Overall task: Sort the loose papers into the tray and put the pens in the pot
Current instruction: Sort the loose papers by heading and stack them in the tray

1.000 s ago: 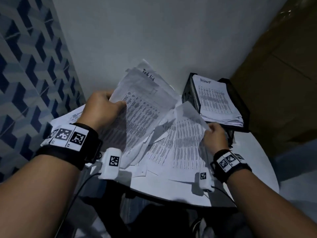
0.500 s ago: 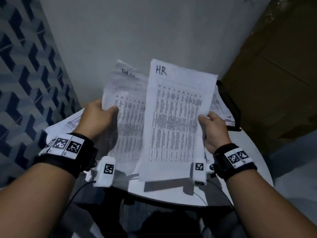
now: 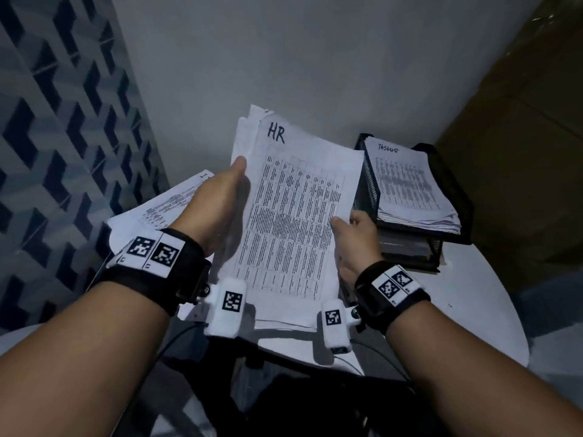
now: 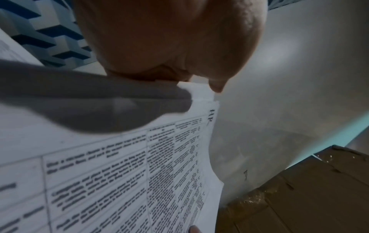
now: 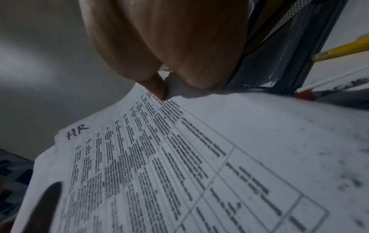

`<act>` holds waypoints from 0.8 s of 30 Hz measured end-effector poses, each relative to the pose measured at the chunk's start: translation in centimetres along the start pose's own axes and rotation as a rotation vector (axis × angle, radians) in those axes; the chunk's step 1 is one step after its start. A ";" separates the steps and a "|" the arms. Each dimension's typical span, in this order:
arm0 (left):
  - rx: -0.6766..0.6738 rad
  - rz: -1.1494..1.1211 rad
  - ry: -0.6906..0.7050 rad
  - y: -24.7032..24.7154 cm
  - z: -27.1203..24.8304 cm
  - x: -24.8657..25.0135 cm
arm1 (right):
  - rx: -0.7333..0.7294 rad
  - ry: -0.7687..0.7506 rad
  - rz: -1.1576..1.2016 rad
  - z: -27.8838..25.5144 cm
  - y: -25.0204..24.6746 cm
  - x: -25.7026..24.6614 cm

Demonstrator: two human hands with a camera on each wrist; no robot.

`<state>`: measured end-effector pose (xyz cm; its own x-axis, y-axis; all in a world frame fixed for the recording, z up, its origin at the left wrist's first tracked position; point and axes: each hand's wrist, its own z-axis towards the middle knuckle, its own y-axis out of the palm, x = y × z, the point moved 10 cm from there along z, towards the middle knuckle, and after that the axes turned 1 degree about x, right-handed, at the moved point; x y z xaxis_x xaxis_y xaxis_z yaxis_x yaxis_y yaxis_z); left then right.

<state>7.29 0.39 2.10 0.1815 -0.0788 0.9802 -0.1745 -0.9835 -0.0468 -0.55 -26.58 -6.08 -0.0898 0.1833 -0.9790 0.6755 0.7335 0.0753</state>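
— What is different now, compared with one moment ago?

— A second ago my hands were apart, each with its own crumpled sheets. Now I have brought them together into one stack of papers (image 3: 293, 216), with the sheet marked "HR" on top. My right hand (image 3: 356, 238) pinches the right edge of the stack, thumb on the printed side. My left hand (image 3: 217, 209) lies along the left edge with the fingers rather straight; it seems to press and square the stack, not to grip it.

— And where is the tray?

— The black mesh tray (image 3: 366, 184) stands just beside my right hand, on the round white table (image 3: 473, 310). It already holds a pile marked as a task list. More loose sheets (image 3: 164, 206) lie under my left hand.

— So what does it mean for the task?

— I think the stack is ready to go into a tray level. The pens (image 5: 343, 50) wait near the tray; the pot I cannot see.
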 end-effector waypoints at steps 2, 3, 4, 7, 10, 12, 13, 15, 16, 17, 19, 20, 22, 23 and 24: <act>-0.019 0.133 0.092 0.2 0.1 0.8 | 0.014 -0.004 0.011 0.5 0.4 0.0; 0.004 0.217 0.130 0.0 0.0 1.1 | 0.017 -0.011 0.002 0.7 0.7 0.0; 0.033 0.293 0.163 -0.4 -0.1 1.4 | 0.016 -0.020 -0.017 1.0 0.9 -0.1; 0.102 0.423 0.208 -1.7 -0.1 2.0 | 0.008 0.009 -0.094 1.8 1.2 0.5; 0.146 0.444 0.226 -3.4 0.4 2.5 | -0.026 0.127 -0.169 3.4 0.9 3.3; 0.168 0.442 0.239 -4.4 0.7 2.8 | -0.048 0.192 -0.285 4.2 0.4 4.9; 0.178 0.436 0.242 -4.8 0.8 2.9 | -0.070 0.219 -0.366 4.5 0.3 5.7; 0.201 0.432 0.244 -5.6 1.0 3.0 | -0.119 0.264 -0.551 4.9 0.0 7.2; 0.206 0.432 0.243 -5.8 1.0 3.0 | -0.123 0.279 -0.608 5.0 -0.2 7.8; 0.209 0.434 0.243 -6.0 1.0 3.0 | -0.121 0.297 -0.613 5.2 -0.3 8.5; 0.218 0.442 0.247 -6.4 1.1 3.1 | -0.111 0.361 -0.581 5.4 0.0 9.8; 0.221 0.447 0.251 -6.5 1.2 3.1 | -0.084 0.423 -0.517 5.2 0.2 10.5; 0.224 0.453 0.259 -6.7 1.5 3.1 | -0.052 0.437 -0.494 5.3 0.6 11.3; 0.223 0.457 0.264 -6.7 1.6 3.1 | -0.053 0.398 -0.540 5.9 0.9 11.3; 0.220 0.460 0.268 -6.7 1.6 3.1 | -0.038 0.384 -0.547 6.4 1.0 11.6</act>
<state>10.61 6.47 5.09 -0.1219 -0.4907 0.8628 0.0336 -0.8708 -0.4905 3.75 -27.96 -18.59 -0.6712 -0.0067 -0.7413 0.4330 0.8081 -0.3994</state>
